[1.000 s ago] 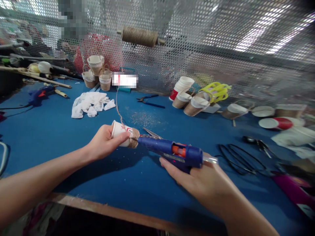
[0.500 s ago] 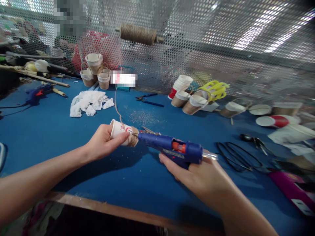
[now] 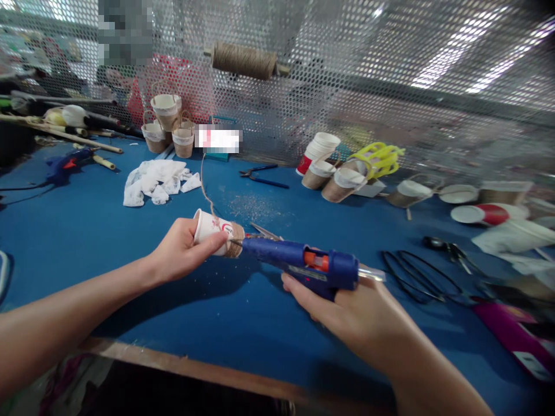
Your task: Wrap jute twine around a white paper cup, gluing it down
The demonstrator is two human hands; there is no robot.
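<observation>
My left hand (image 3: 184, 249) is closed around a white paper cup (image 3: 203, 228) lying on its side, its mouth to the left. Brown twine (image 3: 236, 247) wraps the cup's base end, and a loose strand (image 3: 206, 190) runs from the cup up toward the back. In my right hand (image 3: 342, 312) is a blue glue gun (image 3: 299, 260), with a clear glue stick (image 3: 372, 274) poking from its rear. The gun's nozzle points left and meets the cup at the edge of the twine. Behind the gun lie scissors (image 3: 265, 232), partly hidden.
Twine-wrapped cups (image 3: 182, 142) stand stacked at the back left, beside crumpled white cloth (image 3: 156, 179). Blue-handled pliers (image 3: 264, 176) lie mid-table. A twine spool (image 3: 243, 60) hangs on the mesh. More cups (image 3: 342, 185), a black cable (image 3: 416, 277) and a second glue gun (image 3: 65, 166) lie around.
The glue gun's nozzle has shifted slightly left and down along the cup's twine edge. My left hand and the cup have barely moved.
</observation>
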